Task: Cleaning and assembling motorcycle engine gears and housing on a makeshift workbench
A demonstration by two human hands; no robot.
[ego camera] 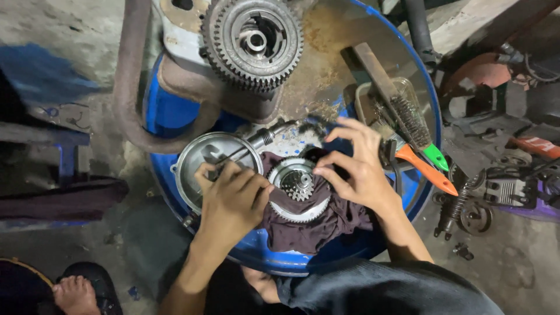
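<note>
Left hand [233, 201] and right hand [356, 169] pinch a gear [298, 195] on a rag [326, 224] near the drum's [262, 256] crowded front edge.

Dim, cool overhead light falls on the centre of the frame, while the left and lower edges sink into shadow. The large gear [252, 42] at the top gleams faintly, and wide-angle bending curves the edges slightly.

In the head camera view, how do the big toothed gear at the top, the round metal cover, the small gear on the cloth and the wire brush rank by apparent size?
1. Big toothed gear, though it may sit nearer the camera.
2. Round metal cover, partly hidden by the left hand.
3. Wire brush, long but narrow.
4. Small gear, beside the right hand.
</note>
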